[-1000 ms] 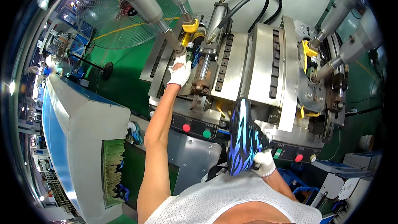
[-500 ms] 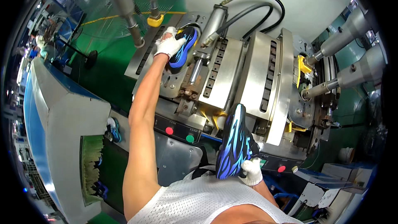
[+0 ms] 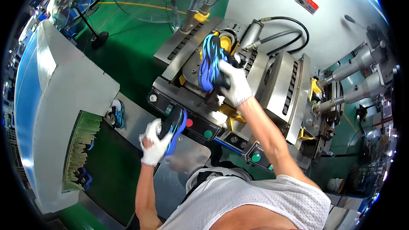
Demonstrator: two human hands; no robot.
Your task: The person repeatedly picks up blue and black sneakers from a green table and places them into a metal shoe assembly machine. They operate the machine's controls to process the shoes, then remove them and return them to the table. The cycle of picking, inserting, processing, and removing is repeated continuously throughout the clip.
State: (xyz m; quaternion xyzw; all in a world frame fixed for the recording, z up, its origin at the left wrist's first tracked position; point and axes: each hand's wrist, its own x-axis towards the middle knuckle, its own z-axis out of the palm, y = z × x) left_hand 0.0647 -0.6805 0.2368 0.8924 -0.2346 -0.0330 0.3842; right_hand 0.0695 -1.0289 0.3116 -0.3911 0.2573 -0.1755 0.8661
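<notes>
The white-gloved left hand (image 3: 155,143) is closed around 1 black and blue sneaker (image 3: 180,128), near the red button (image 3: 189,122). The white-gloved right hand (image 3: 237,84) grips a matching sneaker (image 3: 208,66) up over the left part of the metal press (image 3: 170,69); I can't tell if they touch. A 3rd sneaker (image 3: 118,114) sits beside the big gray machine (image 3: 81,87).
</notes>
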